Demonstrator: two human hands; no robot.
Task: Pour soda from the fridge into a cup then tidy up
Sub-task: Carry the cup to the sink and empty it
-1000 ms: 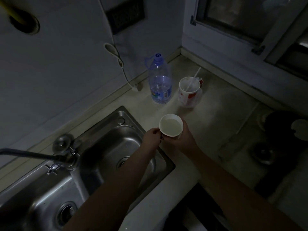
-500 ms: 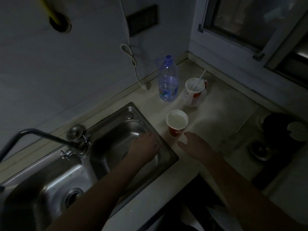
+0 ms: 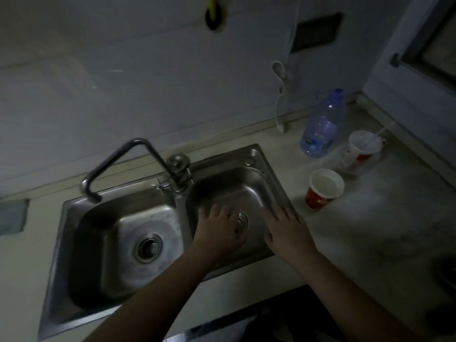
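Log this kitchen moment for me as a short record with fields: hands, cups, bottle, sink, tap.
left hand: open, fingers spread, over the right basin
right hand: open, over the right basin's right edge, holding nothing
red paper cup: upright on the counter right of the sink, apart from both hands; contents hard to tell in the dim light
second cup: behind the red one, with a white stick in it
clear bottle: upright near the wall, blue cap on
sink: steel, two basins
tap: spout over the left basin, no water visible

Dim, bluish, underexposed frame. Faint glare on the steel sink [image 3: 249, 183] at centre. Motion blur softens everything; corners darken, wide-angle bending at edges.
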